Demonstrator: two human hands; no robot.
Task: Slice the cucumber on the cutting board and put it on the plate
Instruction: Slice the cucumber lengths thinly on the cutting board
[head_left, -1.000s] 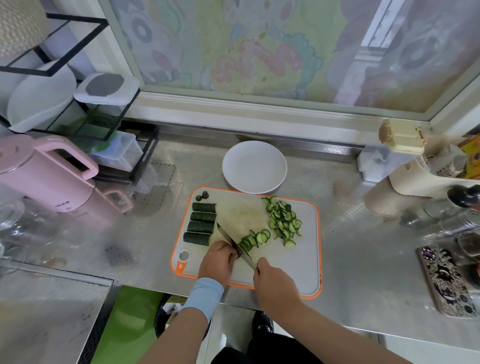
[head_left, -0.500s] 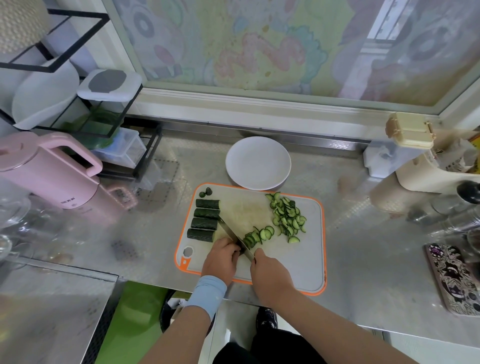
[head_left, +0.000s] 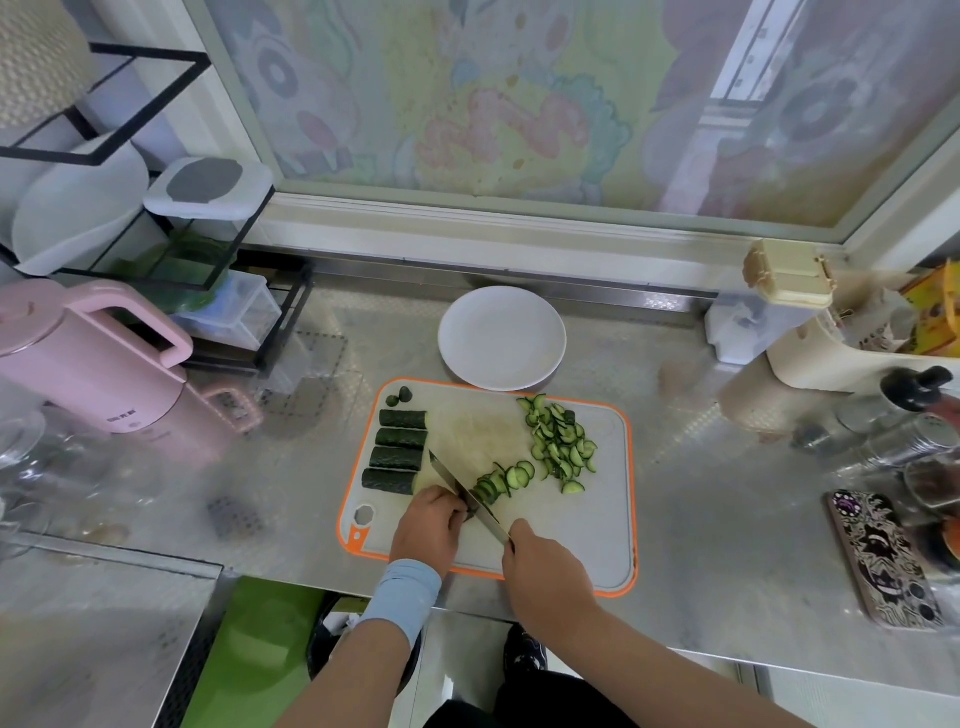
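left hand pins cucumber, long axis forward-right from its fingertips; right hand grips knife, blade crossing it.

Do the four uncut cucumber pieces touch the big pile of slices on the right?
Apart. The head view shows bare cutting board between the cucumber pieces and the pile of slices.

Small dark marking on pink kettle front, too blurred to read; no other text legible.

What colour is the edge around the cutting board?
Orange. The cutting board itself is pale grey-white, with an orange rim all the way round; the head view shows it clearly.
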